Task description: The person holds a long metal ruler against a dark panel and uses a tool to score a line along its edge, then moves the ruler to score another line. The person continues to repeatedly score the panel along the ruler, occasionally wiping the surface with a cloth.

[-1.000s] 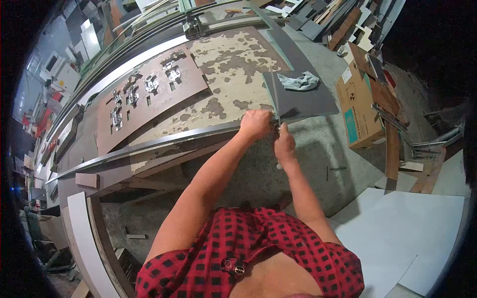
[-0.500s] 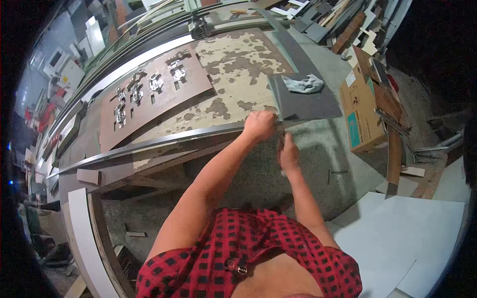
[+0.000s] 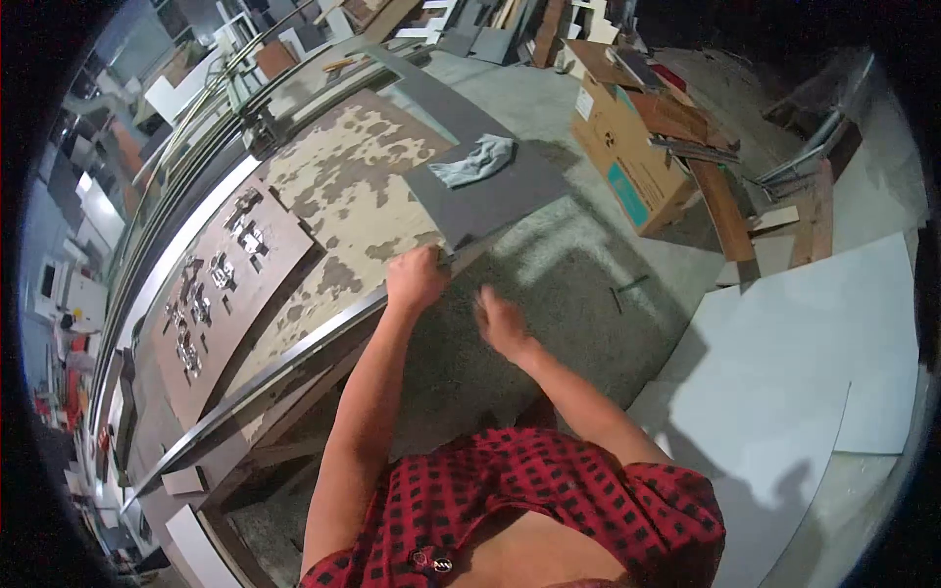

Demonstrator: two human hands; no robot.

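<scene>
My left hand (image 3: 417, 279) is closed around the near right end of a long silver metal strip (image 3: 312, 343), which runs along the front edge of the worktable (image 3: 363, 211). Just right of that end, apart from it, my right hand (image 3: 504, 321) hangs over the floor. Motion smears its fingers, so what they hold, if anything, does not show. Left of my left hand, a brown panel (image 3: 279, 230) lies on the table with several shiny metal hinges (image 3: 223, 272) on it.
A crumpled pale cloth (image 3: 475, 162) lies on the dark grey board (image 3: 500, 201) at the table's right corner. On the floor to the right stands a cardboard box (image 3: 627, 167) with wood offcuts on top. Large white sheets (image 3: 774, 392) lie at the lower right.
The view has turned to the right, so the table and hinges sit further left. My left hand stays on the strip's end; my right hand has moved a little away from it.
</scene>
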